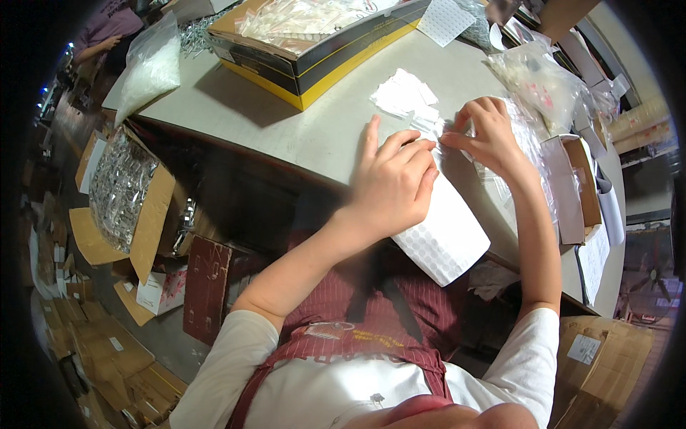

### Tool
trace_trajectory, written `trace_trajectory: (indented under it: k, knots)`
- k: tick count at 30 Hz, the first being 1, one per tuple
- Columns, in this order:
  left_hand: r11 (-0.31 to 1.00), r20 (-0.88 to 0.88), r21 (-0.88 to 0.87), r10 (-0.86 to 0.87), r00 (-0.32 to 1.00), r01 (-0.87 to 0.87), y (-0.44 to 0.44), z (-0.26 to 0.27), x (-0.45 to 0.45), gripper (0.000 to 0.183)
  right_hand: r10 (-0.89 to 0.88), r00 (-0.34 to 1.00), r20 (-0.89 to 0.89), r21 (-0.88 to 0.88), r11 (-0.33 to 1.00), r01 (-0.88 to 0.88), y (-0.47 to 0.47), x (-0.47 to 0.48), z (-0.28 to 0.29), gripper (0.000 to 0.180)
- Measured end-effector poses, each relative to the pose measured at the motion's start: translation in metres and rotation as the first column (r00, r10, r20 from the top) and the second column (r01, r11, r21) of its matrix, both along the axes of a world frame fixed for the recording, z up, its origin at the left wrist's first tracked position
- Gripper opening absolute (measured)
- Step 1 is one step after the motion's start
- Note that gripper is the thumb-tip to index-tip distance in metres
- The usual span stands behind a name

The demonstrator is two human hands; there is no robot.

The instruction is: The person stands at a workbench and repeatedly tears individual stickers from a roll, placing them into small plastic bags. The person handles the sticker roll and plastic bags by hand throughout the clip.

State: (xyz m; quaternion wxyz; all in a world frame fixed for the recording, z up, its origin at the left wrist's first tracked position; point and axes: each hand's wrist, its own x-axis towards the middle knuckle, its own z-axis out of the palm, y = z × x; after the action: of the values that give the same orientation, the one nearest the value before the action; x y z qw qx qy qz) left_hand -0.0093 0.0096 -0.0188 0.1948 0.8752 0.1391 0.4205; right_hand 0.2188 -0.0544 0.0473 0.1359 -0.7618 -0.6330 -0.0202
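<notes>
A white sheet with rows of round grey stickers [453,230] lies over the table's near edge, its lower end hanging out towards my lap. My left hand [396,182] rests on the sheet's upper part, fingers spread and bent. At the sheet's far end, my right hand [479,131] has thumb and forefinger close together beside a small clear plastic piece [427,119]; whether it pinches anything cannot be told. Just beyond both hands lies a loose pile of small white cards or packets [402,94].
A black and yellow carton [300,80] of small bags stands at the back. Clear plastic bags [536,80] and an open narrow box [573,187] lie right. A bag of white material [153,69] sits at the left corner, above a carton of metal parts [153,214].
</notes>
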Motion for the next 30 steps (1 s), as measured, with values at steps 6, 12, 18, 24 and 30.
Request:
trace_trajectory:
  k: [6, 12, 18, 24, 30]
  knots:
    - [1.000, -0.021, -0.012, 0.020, 1.000, -0.021, -0.001, 0.004, 0.000, 0.011, -0.176, 0.984, -0.027, -0.188, 0.968, 0.168, -0.030, 0.013, 0.014, 0.062]
    - [0.998, 0.056, -0.056, -0.005, 0.998, 0.009, 0.001, 0.003, -0.003, 0.009, -0.145, 0.986, -0.087, -0.016, 0.989, 0.144, -0.054, 0.014, 0.018, 0.041]
    - [0.984, 0.266, -0.172, -0.006, 0.964, 0.054, 0.006, 0.007, -0.011, 0.008, 0.081, 0.757, -0.649, 0.211, 0.974, 0.077, -0.089, -0.041, 0.023, 0.025]
    - [0.911, 0.285, -0.372, -0.074, 0.956, 0.181, 0.006, 0.012, -0.015, 0.011, -0.109, 0.737, -0.667, -0.099, 0.993, 0.057, -0.107, -0.069, 0.038, 0.029]
    - [0.612, 0.313, -0.671, -0.280, 0.908, 0.420, 0.006, 0.028, -0.024, 0.021, -0.088, 0.632, -0.770, -0.060, 0.996, 0.067, -0.102, -0.067, 0.019, 0.024]
